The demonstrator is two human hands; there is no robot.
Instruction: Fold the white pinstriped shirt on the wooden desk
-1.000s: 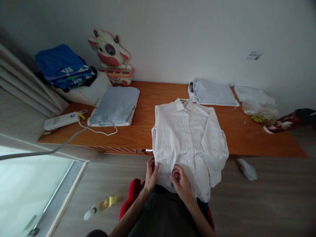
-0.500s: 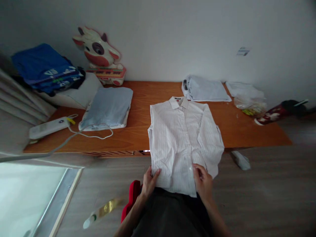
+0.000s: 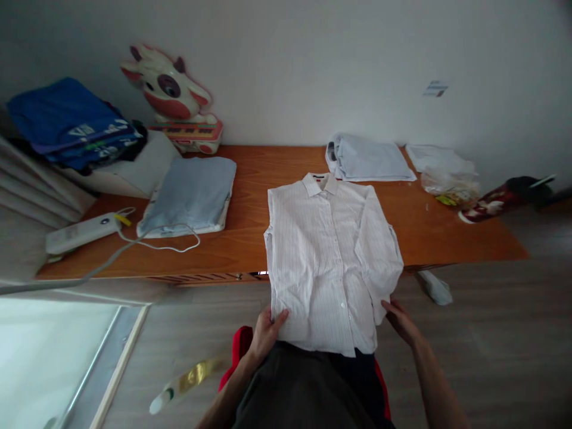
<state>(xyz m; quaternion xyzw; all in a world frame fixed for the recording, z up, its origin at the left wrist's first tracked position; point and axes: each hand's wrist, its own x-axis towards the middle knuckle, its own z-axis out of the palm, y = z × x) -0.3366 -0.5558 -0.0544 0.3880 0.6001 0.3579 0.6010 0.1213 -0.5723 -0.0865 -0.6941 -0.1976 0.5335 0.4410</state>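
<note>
A white pin-striped shirt [image 3: 328, 256] lies face up on the wooden table [image 3: 250, 244], collar towards the wall, its hem hanging over the near edge onto my lap. My left hand [image 3: 267, 329] pinches the shirt's lower left corner. My right hand [image 3: 400, 320] touches the lower right edge by the folded-in sleeve, fingers apart.
A folded light-blue garment [image 3: 190, 193] and a white power strip [image 3: 80, 232] with its cable lie at left. Blue clothes [image 3: 71, 122] are stacked on a white box beside a cow-shaped toy [image 3: 172, 98]. A folded pale shirt [image 3: 369, 159] and plastic bags [image 3: 449, 176] sit at the back right.
My right hand slid from the middle of the hem out to the right edge, spreading the shirt's lower part flat. The left hand kept its hold on the left corner.
</note>
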